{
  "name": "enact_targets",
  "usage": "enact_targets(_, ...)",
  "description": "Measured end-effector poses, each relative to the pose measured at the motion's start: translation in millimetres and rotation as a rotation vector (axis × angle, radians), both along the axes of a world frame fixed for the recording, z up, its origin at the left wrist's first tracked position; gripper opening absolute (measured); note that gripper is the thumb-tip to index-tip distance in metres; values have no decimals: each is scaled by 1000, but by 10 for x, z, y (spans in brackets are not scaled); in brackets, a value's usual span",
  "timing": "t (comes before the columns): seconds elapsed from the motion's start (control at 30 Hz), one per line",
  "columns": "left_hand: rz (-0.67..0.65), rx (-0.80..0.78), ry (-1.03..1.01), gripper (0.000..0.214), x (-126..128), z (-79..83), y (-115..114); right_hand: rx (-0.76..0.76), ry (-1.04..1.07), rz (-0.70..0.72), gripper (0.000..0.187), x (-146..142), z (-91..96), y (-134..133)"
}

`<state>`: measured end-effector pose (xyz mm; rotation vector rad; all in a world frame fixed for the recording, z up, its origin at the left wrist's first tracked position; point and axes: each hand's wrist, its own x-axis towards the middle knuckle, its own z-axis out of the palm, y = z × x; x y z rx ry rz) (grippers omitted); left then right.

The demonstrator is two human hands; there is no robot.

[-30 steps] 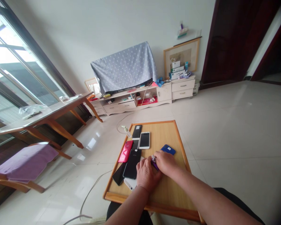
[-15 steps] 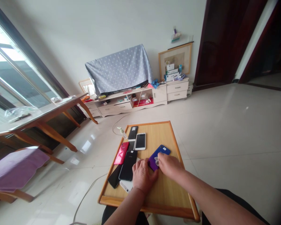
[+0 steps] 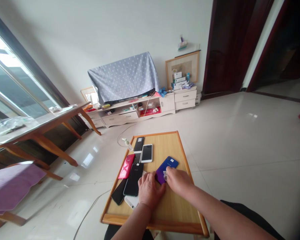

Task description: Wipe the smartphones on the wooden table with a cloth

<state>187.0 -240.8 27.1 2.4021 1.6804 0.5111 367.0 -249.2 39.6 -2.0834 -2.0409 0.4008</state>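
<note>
A blue-violet smartphone (image 3: pixel 165 169) lies on the wooden board (image 3: pixel 165 144), its lower corner between my hands. The fingertips of my left hand (image 3: pixel 150 190) press against its lower left edge. My right hand (image 3: pixel 178 181) pinches a small clear piece (image 3: pixel 165 175) at the phone's lower edge. Left of my hands lie a pink phone (image 3: pixel 126 166), a black phone (image 3: pixel 133 179), a darker black phone (image 3: pixel 118 192) and a white phone (image 3: pixel 131 201). Farther up are a white-framed phone (image 3: pixel 146 153) and a black phone (image 3: pixel 139 144).
A pump bottle (image 3: pixel 127 144) and a thin cable (image 3: pixel 91 206) lie on the tiled floor beside the board. To the left stand a wooden table (image 3: pixel 40 133) and a purple-covered seat (image 3: pixel 12 183). A low cabinet (image 3: pixel 120 116) stands against the far wall.
My hands have drawn back toward me, uncovering more of the blue-violet phone. The clear piece now shows at my right fingertips. The whole view has shifted slightly as my head moved.
</note>
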Motion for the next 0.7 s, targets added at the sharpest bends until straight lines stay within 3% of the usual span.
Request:
enact_targets(0.17, -1, 18, -5, 50, -9, -1, -8, -24, -42, -155, 18, 314, 54, 198)
enact_targets(0.43, 15, 2, 2, 50, 7, 33, -7, 14, 20, 41, 12, -109, -30, -44)
enact_targets(0.63, 1, 2, 2, 51, -11, 32, -9, 5, -16, -151, 17, 231, 23, 310)
enact_targets(0.7, -1, 16, -3, 52, -22, 14, -8, 7, -18, -160, 17, 218, 33, 342)
